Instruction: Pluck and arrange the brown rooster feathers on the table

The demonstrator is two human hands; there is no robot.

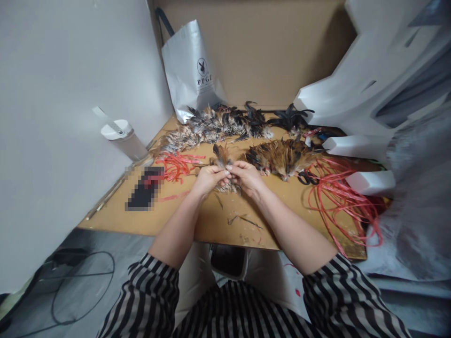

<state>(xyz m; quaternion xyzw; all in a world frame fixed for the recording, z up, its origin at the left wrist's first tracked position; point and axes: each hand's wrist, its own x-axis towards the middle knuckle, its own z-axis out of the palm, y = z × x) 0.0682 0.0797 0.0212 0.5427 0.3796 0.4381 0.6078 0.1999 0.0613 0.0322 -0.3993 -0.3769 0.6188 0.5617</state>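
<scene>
My left hand (210,179) and my right hand (248,177) meet above the middle of the table, thumbs almost touching. Both are closed on a small bunch of brown feathers (221,155), whose dark tips stick up beyond the fingers. Fluffy pale ends (228,188) show below the hands. Just right of my right hand lies a pile of brown and black feathers (282,157). Behind it stretches a row of grey and black feather bunches (225,123). Short red strips (176,165) lie to the left of my left hand.
Black-handled scissors (307,178) lie beside a loose tangle of long red strips (340,202) at the right. A lidded cup (125,141), a blurred dark object (145,190) and a silver bag (186,65) stand or lie on the left side. White foam pieces (369,182) edge the right.
</scene>
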